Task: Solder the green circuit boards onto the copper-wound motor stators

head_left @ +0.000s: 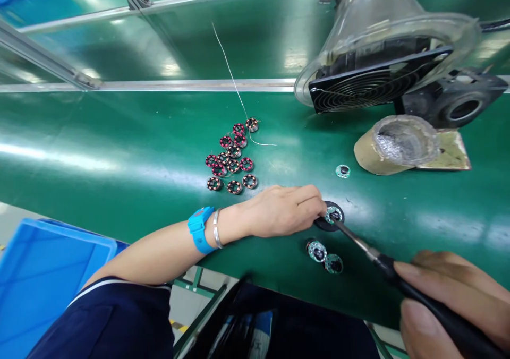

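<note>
My right hand [450, 300] grips the black handle of a soldering iron [392, 271], whose metal tip reaches left to a small round circuit board [333, 213]. This board lies within a black ring-shaped holder [321, 223] on the bench. From the left, my left hand [289, 210] is closed, its fingertips pinching at the board's near side; the exact contact is hidden. Just in front of me sit two more round boards [317, 251], one overlapping the other's edge. Another loose round board [342, 171] lies farther back.
Several copper-wound motor stators [233, 165] are clustered left of centre on the green bench [119, 189]. A thin solder wire [231, 72] rises behind them. At right stand a beige pot [370, 149], a fume-extractor hood with fan [370, 85] and an iron stand [458, 104]. A blue bin [51, 295] is lower left.
</note>
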Demonstrator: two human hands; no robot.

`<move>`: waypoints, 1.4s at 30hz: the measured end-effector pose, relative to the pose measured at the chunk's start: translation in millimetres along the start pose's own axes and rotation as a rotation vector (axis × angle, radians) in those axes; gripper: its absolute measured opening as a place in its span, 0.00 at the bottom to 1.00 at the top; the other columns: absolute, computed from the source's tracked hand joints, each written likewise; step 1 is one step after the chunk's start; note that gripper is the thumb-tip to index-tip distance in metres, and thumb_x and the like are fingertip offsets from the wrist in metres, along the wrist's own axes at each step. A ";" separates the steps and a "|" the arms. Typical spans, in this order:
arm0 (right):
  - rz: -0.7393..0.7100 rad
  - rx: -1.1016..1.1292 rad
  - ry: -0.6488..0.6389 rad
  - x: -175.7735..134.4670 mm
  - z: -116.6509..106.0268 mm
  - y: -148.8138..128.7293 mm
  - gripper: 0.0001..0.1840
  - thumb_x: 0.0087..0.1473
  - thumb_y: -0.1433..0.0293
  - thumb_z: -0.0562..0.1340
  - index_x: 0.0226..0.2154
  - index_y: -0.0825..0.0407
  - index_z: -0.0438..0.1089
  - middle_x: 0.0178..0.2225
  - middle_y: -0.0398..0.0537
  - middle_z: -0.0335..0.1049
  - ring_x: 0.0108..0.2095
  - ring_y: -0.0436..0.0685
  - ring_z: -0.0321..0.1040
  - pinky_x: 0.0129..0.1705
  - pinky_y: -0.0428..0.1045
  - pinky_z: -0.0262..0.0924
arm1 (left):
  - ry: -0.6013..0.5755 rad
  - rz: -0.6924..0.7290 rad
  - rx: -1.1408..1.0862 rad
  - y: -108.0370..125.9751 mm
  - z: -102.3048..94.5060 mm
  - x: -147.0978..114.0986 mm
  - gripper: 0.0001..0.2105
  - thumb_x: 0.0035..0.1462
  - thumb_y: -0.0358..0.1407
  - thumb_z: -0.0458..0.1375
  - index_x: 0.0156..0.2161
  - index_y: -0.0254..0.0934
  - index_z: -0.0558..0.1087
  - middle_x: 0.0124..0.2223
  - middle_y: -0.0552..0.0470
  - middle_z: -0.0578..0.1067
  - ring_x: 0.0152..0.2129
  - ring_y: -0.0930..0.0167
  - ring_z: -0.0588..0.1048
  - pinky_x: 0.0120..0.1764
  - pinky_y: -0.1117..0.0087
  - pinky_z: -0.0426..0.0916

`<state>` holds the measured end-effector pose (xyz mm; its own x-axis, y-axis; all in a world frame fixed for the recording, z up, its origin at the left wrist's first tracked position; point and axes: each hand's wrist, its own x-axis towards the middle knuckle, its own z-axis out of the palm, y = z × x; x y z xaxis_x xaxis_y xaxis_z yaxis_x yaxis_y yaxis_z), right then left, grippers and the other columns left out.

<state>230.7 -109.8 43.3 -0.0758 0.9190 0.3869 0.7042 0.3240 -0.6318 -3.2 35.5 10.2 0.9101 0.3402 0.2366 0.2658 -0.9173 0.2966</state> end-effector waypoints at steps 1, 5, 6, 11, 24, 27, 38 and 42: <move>-0.007 0.021 -0.033 0.0 0.9 -1.7 0.14 0.55 0.68 0.62 0.45 0.45 0.74 0.29 0.44 0.72 0.29 0.54 0.72 0.28 0.49 0.67 | 0.013 0.004 -0.005 -0.5 0.2 -0.1 0.10 0.69 0.32 0.43 0.43 0.36 0.67 0.40 0.51 0.76 0.33 0.74 0.77 0.25 0.74 0.68; -0.081 0.069 -0.057 -1.7 2.1 5.9 0.21 0.53 0.75 0.62 0.50 0.46 0.72 0.30 0.45 0.71 0.31 0.55 0.71 0.31 0.50 0.68 | 0.011 0.022 -0.015 -2.2 0.6 -0.1 0.10 0.69 0.32 0.44 0.44 0.37 0.68 0.41 0.51 0.77 0.33 0.74 0.77 0.26 0.74 0.68; -0.098 0.070 -0.062 -2.1 2.5 8.8 0.23 0.52 0.75 0.62 0.51 0.46 0.72 0.30 0.45 0.71 0.31 0.55 0.71 0.31 0.50 0.68 | 0.004 0.024 -0.014 -2.4 0.6 0.0 0.10 0.69 0.32 0.44 0.44 0.37 0.68 0.41 0.51 0.77 0.33 0.75 0.77 0.26 0.74 0.69; -0.101 0.058 -0.060 0.6 5.7 9.1 0.23 0.52 0.76 0.63 0.51 0.45 0.72 0.31 0.45 0.72 0.29 0.54 0.71 0.27 0.49 0.67 | 0.045 0.034 -0.016 -1.8 1.0 0.2 0.08 0.68 0.32 0.46 0.44 0.37 0.68 0.40 0.52 0.77 0.33 0.74 0.78 0.26 0.75 0.69; -0.004 0.084 -0.048 -0.1 2.8 1.6 0.19 0.54 0.75 0.61 0.48 0.47 0.72 0.32 0.45 0.70 0.32 0.53 0.70 0.31 0.50 0.65 | 0.019 0.034 0.021 -1.5 0.6 0.1 0.09 0.68 0.31 0.45 0.43 0.37 0.68 0.39 0.52 0.77 0.32 0.75 0.77 0.26 0.76 0.70; 0.033 0.104 -0.032 -2.1 2.3 -0.7 0.18 0.54 0.73 0.62 0.48 0.46 0.72 0.32 0.45 0.70 0.33 0.54 0.70 0.33 0.51 0.65 | 0.031 0.041 0.014 -1.8 0.5 -0.3 0.09 0.68 0.31 0.46 0.43 0.37 0.68 0.39 0.52 0.77 0.32 0.75 0.77 0.27 0.76 0.70; 0.089 0.142 0.130 7.0 7.4 1.2 0.18 0.54 0.71 0.63 0.47 0.41 0.74 0.27 0.44 0.69 0.28 0.56 0.68 0.28 0.55 0.60 | 0.042 0.041 0.015 -1.1 0.7 0.4 0.08 0.67 0.31 0.46 0.42 0.36 0.68 0.39 0.52 0.77 0.31 0.75 0.76 0.24 0.75 0.68; 0.138 0.145 0.226 12.4 7.1 -1.5 0.12 0.53 0.71 0.63 0.41 0.41 0.75 0.26 0.43 0.70 0.27 0.56 0.68 0.27 0.55 0.59 | 0.030 0.024 0.030 0.1 0.6 0.0 0.09 0.67 0.31 0.46 0.42 0.36 0.68 0.40 0.52 0.77 0.29 0.74 0.76 0.21 0.74 0.64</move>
<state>223.6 -97.3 44.3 0.1843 0.8884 0.4205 0.5873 0.2435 -0.7719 -2.9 35.3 9.7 0.9065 0.3237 0.2710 0.2538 -0.9308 0.2629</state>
